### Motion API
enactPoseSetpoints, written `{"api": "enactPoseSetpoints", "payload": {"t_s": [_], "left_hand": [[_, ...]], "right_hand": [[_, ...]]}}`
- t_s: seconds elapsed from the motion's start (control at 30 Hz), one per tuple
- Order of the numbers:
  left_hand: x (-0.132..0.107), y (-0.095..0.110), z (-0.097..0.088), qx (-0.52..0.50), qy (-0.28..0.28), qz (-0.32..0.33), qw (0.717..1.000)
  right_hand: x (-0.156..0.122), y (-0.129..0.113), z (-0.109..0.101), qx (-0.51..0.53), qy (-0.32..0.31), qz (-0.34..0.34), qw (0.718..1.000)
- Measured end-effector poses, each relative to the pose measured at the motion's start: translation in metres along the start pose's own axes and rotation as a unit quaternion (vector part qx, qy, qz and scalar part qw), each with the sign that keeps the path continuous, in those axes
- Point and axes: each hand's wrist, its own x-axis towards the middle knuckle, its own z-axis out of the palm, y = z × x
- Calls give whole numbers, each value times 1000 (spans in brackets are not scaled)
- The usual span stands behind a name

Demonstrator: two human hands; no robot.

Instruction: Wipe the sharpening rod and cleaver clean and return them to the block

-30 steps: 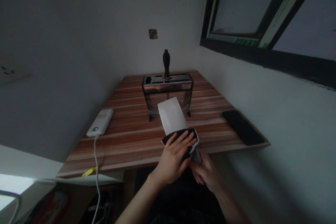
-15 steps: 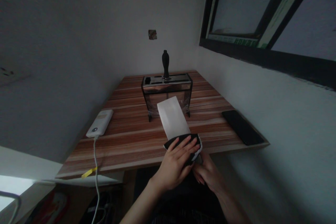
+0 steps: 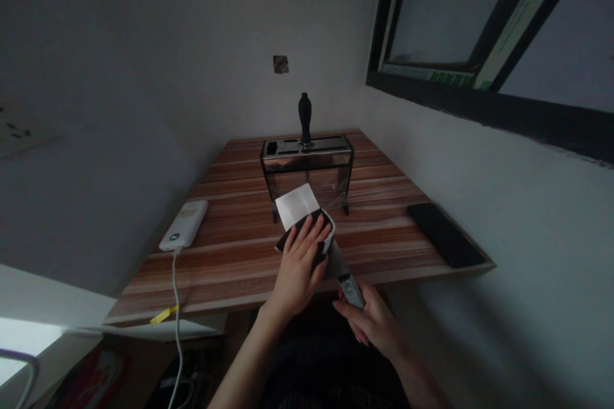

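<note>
My right hand (image 3: 371, 318) is closed round the grey handle of a cleaver (image 3: 297, 206), whose wide, pale blade slants up and to the left above the table's near part. My left hand (image 3: 300, 268) presses a black cloth (image 3: 283, 242) with a white edge onto the blade, its fingers laid over the cloth and its thumb low at the side. The cloth hides the middle of the blade; the blade's far end and a strip near the handle show. Behind the blade stands a knife rack (image 3: 307, 162) with a black-handled tool (image 3: 305, 116) upright in its top.
A wood-grain table (image 3: 230, 217) carries everything. On its left lies a white power bank (image 3: 185, 225) with a white cable (image 3: 175, 294) and yellow tag (image 3: 164, 315) hanging over the front edge. A black phone (image 3: 444, 234) lies at the right edge. Walls close in on both sides.
My left hand and the cloth have slid up the blade, away from the handle, covering more of its far part. The cleaver's handle and my right hand now show more clearly.
</note>
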Motion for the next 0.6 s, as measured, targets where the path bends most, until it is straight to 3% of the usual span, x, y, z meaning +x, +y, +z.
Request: {"api": "enactPoseSetpoints", "payload": {"t_s": [0.33,0.6], "left_hand": [[29,-22,-15,27,91,-11,995],[47,-38,-24,36,120,-14,992]], "right_hand": [[-2,-2,-1,-10,-16,-1,1000],[-2,2,-3,-26,-13,-2,1000]]}}
